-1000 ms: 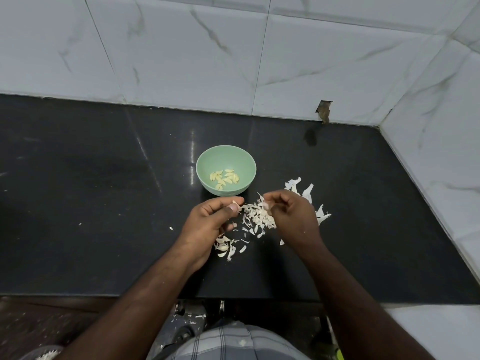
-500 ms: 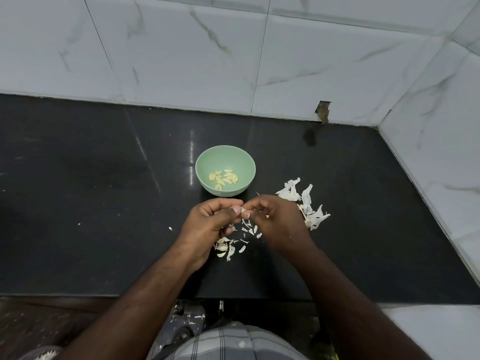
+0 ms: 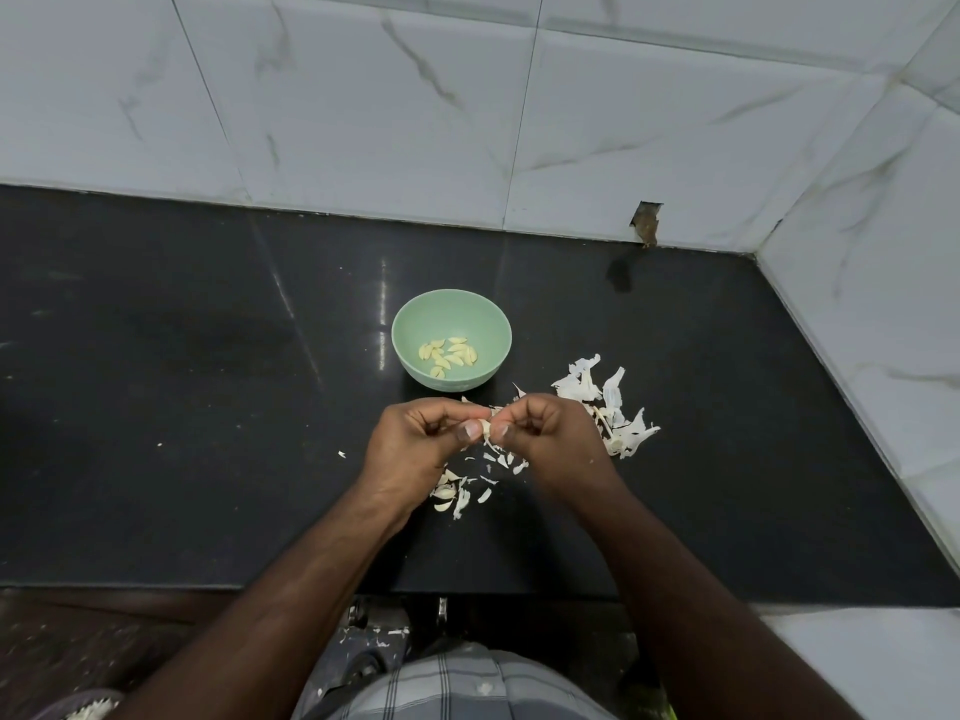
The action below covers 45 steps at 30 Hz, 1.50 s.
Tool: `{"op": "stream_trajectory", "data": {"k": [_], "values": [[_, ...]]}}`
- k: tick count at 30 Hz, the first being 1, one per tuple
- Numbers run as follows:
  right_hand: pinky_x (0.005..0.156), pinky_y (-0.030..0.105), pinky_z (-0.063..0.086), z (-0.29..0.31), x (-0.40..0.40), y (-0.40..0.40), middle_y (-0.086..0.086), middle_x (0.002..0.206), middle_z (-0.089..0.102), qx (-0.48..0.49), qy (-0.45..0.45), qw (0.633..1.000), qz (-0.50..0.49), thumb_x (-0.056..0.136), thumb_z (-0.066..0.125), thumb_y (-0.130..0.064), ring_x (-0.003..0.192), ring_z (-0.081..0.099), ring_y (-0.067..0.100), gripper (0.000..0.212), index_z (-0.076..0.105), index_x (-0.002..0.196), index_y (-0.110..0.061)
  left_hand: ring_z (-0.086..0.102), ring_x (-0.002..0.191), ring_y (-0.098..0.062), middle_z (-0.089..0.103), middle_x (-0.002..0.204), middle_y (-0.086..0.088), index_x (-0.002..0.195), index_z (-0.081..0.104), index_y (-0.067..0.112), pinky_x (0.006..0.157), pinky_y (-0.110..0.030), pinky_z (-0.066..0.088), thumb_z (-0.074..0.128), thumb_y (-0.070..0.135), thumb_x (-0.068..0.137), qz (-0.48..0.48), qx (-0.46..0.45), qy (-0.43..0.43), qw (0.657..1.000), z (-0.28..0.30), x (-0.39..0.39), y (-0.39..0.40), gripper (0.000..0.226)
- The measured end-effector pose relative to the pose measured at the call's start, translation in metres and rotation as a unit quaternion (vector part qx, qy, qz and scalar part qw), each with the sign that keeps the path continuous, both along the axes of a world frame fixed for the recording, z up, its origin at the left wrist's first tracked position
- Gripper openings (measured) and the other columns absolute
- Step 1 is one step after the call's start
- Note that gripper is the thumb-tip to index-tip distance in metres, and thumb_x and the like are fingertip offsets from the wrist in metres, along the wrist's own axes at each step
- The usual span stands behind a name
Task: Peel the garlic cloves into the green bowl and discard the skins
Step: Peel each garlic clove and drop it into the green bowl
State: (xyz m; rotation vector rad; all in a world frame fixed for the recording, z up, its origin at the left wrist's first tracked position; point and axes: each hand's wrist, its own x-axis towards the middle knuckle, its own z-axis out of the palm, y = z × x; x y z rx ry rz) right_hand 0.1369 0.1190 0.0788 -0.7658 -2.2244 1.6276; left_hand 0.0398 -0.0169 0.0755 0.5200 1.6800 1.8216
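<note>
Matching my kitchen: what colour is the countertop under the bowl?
Glossy black countertop, seen best in the head view.

Most of the garlic clove [image 3: 486, 427] is hidden: only a pale sliver shows between the thumbs of the left hand [image 3: 415, 449] and the right hand [image 3: 550, 444], so how much skin it still wears cannot be told. Curled fingers cover both palms. The hands and wrists screen part of the skins [image 3: 605, 407] on the counter [image 3: 182, 407], and among the scraps below the left wrist [image 3: 449, 493], whole cloves and empty husks are too small to tell apart. The count of the peeled cloves [image 3: 448, 351] heaped in the green bowl [image 3: 415, 324] is unsure. The bottom edge cuts off both forearms and the checked garment [image 3: 457, 688].
</note>
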Motion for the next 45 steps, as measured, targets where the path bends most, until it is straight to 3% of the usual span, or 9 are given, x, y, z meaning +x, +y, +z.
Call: {"op": "stream_trajectory", "data": {"k": [3, 6, 11, 20, 27, 34, 37, 39, 45], "values": [[0.065, 0.030, 0.049, 0.003, 0.000, -0.001, 0.006, 0.070, 0.070, -0.047, 0.000, 0.999, -0.002, 0.087, 0.070, -0.002, 0.061, 0.058, 0.010, 0.019, 0.071, 0.074, -0.016, 0.072, 0.080, -0.012, 0.078, 0.084, -0.002, 0.087, 0.079, 0.019, 0.075, -0.019, 0.055, 0.072, -0.007, 0.084, 0.000, -0.007, 0.032, 0.999, 0.001, 0.002, 0.000, 0.027], [0.063, 0.032, 0.046, 0.003, -0.001, -0.003, 0.009, 0.067, 0.068, -0.086, 0.002, 0.996, -0.015, 0.089, 0.067, 0.000, 0.059, 0.054, 0.014, 0.020, 0.070, 0.074, -0.013, 0.072, 0.079, -0.013, 0.078, 0.084, -0.003, 0.087, 0.079, 0.019, 0.075, -0.020, 0.056, 0.073, -0.005, 0.084, -0.001, -0.014, 0.042, 0.999, 0.000, 0.002, -0.001, 0.025], [0.071, 0.026, 0.049, -0.004, -0.001, -0.010, -0.009, 0.075, 0.069, 0.133, -0.011, 0.990, -0.039, 0.088, 0.069, -0.012, 0.072, 0.061, 0.003, 0.017, 0.068, 0.076, -0.025, 0.063, 0.064, -0.013, 0.075, 0.079, -0.015, 0.086, 0.078, 0.006, 0.058, -0.022, 0.046, 0.074, 0.004, 0.086, 0.040, -0.041, -0.072, 0.996, -0.003, 0.001, 0.003, 0.004], [0.074, 0.027, 0.042, -0.009, 0.001, -0.014, -0.002, 0.081, 0.069, 0.362, 0.068, 0.930, -0.005, 0.091, 0.049, -0.024, 0.079, 0.060, 0.018, 0.023, 0.069, 0.082, -0.015, 0.061, 0.061, -0.009, 0.075, 0.092, -0.020, 0.096, 0.074, -0.004, 0.053, -0.018, 0.040, 0.073, 0.009, 0.087, 0.045, -0.039, -0.187, 0.980, -0.006, 0.003, 0.005, 0.016], [0.076, 0.026, 0.046, -0.015, 0.003, -0.008, -0.009, 0.085, 0.067, 0.309, 0.066, 0.947, -0.049, 0.089, 0.065, -0.014, 0.082, 0.060, 0.010, 0.008, 0.071, 0.086, -0.018, 0.063, 0.065, -0.009, 0.074, 0.083, -0.011, 0.093, 0.075, 0.003, 0.053, -0.016, 0.042, 0.075, 0.011, 0.086, 0.049, -0.026, -0.203, 0.978, -0.007, 0.006, 0.005, 0.010], [0.076, 0.025, 0.047, -0.011, 0.013, 0.014, -0.005, 0.088, 0.070, 0.296, 0.021, 0.953, -0.058, 0.087, 0.072, -0.009, 0.081, 0.060, 0.008, 0.009, 0.075, 0.093, -0.016, 0.067, 0.069, -0.009, 0.076, 0.086, -0.009, 0.097, 0.075, 0.006, 0.053, -0.013, 0.046, 0.071, 0.005, 0.089, 0.064, -0.022, -0.212, 0.975, -0.009, 0.002, 0.003, 0.009], [0.094, 0.024, 0.047, -0.010, 0.016, 0.027, -0.002, 0.105, 0.074, 0.281, -0.036, 0.958, -0.041, 0.087, 0.069, -0.003, 0.103, 0.064, 0.012, 0.019, 0.077, 0.102, -0.012, 0.066, 0.070, -0.009, 0.076, 0.085, -0.008, 0.098, 0.076, 0.009, 0.054, -0.013, 0.047, 0.069, 0.002, 0.090, 0.060, -0.026, -0.198, 0.978, -0.010, 0.002, 0.005, 0.013], [0.103, 0.032, 0.046, -0.007, 0.016, 0.027, 0.001, 0.115, 0.073, 0.271, -0.049, 0.961, -0.030, 0.088, 0.069, -0.003, 0.115, 0.063, 0.016, 0.021, 0.077, 0.106, -0.011, 0.065, 0.070, -0.009, 0.076, 0.084, -0.007, 0.098, 0.076, 0.009, 0.055, -0.014, 0.046, 0.068, 0.000, 0.090, 0.055, -0.029, -0.184, 0.981, -0.011, 0.003, 0.006, 0.014], [0.086, 0.033, 0.050, 0.003, 0.013, 0.017, -0.006, 0.097, 0.076, 0.273, -0.016, 0.960, -0.061, 0.090, 0.070, -0.021, 0.093, 0.065, 0.013, 0.016, 0.078, 0.104, -0.021, 0.065, 0.066, -0.009, 0.074, 0.079, -0.008, 0.095, 0.075, 0.007, 0.056, -0.016, 0.045, 0.069, 0.001, 0.089, 0.051, -0.031, -0.170, 0.984, -0.013, 0.004, 0.011, 0.011]]}}
